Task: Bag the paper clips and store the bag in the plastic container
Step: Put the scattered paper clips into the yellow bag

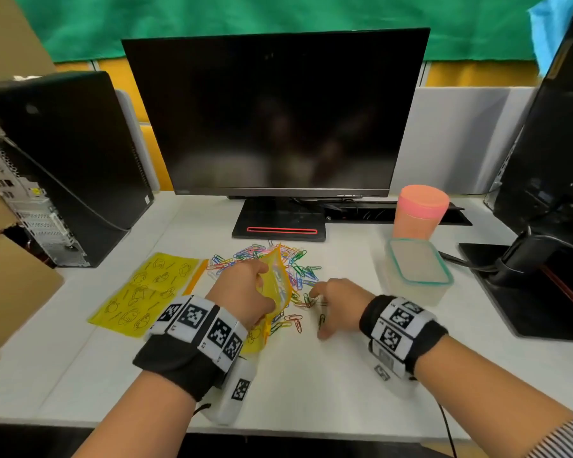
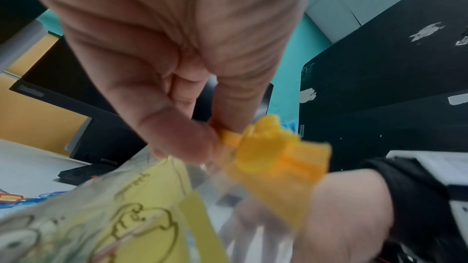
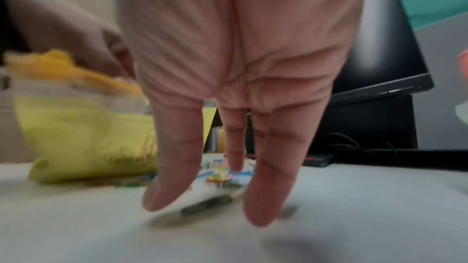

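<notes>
Several coloured paper clips lie heaped on the white desk in front of the monitor stand, with strays nearer me. My left hand holds a yellow printed zip bag upright over them, thumb and fingers pinching its orange zip strip. My right hand hovers just right of the bag, fingers straight and pointing down at the desk, holding nothing. A dark clip lies under the fingertips. The clear plastic container with a teal-rimmed lid stands to the right.
A second yellow bag lies flat on the left. A pink cup stands behind the container. The monitor and its stand close off the back, a PC tower the left, another monitor's base the right.
</notes>
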